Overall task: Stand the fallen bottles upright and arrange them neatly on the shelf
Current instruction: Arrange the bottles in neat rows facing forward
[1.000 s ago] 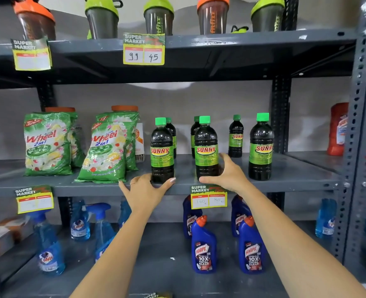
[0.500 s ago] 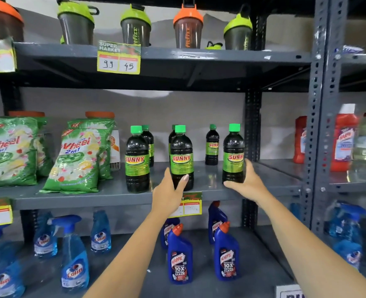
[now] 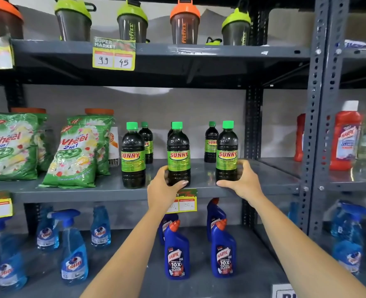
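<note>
Several dark Sunny bottles with green caps stand upright on the middle grey shelf [image 3: 104, 190]. In the front row are a left bottle [image 3: 133, 155], a middle bottle [image 3: 178, 151] and a right bottle [image 3: 227, 149]. Smaller-looking ones stand behind, such as the back bottle [image 3: 211, 141]. My left hand [image 3: 165, 188] wraps the base of the middle bottle. My right hand [image 3: 242, 181] grips the base of the right bottle. Both bottles rest on the shelf near its front edge.
Green Wheel detergent bags [image 3: 74, 153] lean at the left of the same shelf. Shaker cups [image 3: 132, 22] line the shelf above. Blue Harpic bottles [image 3: 176, 252] and Colin sprays [image 3: 73, 252] stand below. A steel upright [image 3: 313, 125] divides off the right bay with red Harpic bottles [image 3: 346, 136].
My left hand went from the left bottle to the middle bottle and closed on it. My right hand went from the middle bottle to the right one. The view shifted right.
</note>
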### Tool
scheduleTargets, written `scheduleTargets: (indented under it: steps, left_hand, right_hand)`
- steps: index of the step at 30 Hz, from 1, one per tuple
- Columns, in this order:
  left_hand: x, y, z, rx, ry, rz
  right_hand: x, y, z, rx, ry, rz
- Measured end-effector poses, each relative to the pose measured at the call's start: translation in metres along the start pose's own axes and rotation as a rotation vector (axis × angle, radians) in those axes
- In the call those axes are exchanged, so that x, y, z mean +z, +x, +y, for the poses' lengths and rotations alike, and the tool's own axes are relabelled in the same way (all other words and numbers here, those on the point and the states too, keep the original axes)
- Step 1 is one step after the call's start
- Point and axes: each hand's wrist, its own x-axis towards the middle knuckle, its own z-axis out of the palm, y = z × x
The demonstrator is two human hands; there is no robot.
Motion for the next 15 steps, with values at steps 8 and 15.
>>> scheduleTargets:
  steps: [8,15]
  left_hand:
    - [0.0016,-0.0059,0.0026,-0.014,-0.032,0.048]
    - [0.0025,-0.0089,0.0044,-0.006,-0.01,0.049]
  right_hand:
    - [0.0008,0.004,0.005,-0.013,-0.013,-0.027]
    - [0.0031,0.005,0.0084,-0.015,-0.034,-0.051]
